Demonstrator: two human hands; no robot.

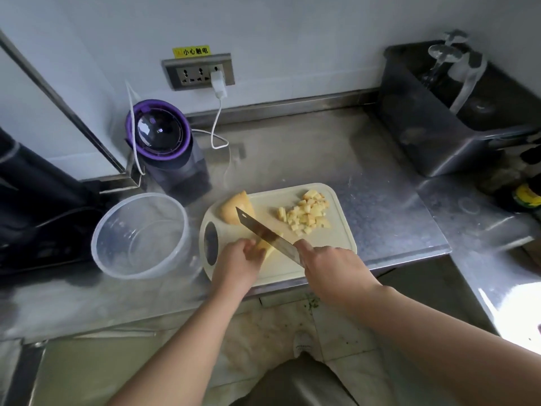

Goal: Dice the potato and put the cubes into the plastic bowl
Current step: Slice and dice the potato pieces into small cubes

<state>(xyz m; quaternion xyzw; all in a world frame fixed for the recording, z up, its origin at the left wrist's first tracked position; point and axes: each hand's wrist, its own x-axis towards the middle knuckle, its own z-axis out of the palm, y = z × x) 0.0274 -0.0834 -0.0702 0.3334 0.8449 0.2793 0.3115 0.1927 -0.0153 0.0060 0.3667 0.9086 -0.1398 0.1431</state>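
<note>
A pale cutting board (339,230) lies on the steel counter. My left hand (238,263) holds down a yellow potato piece (267,249) near the board's front. My right hand (332,266) grips the handle of a cleaver (265,231), whose blade rests against that piece beside my left fingers. A pile of several potato cubes (307,213) sits at the board's back right. A larger uncut potato chunk (235,208) lies at the back left corner. The clear plastic bowl (104,230) stands left of the board with nothing visible inside.
A purple-rimmed appliance (164,142) stands behind the bowl, its white cable (218,112) plugged into the wall socket. A steel sink (439,148) with a tap sits at the back right. Dark bottles (527,194) crowd the right edge. A black object occupies the far left.
</note>
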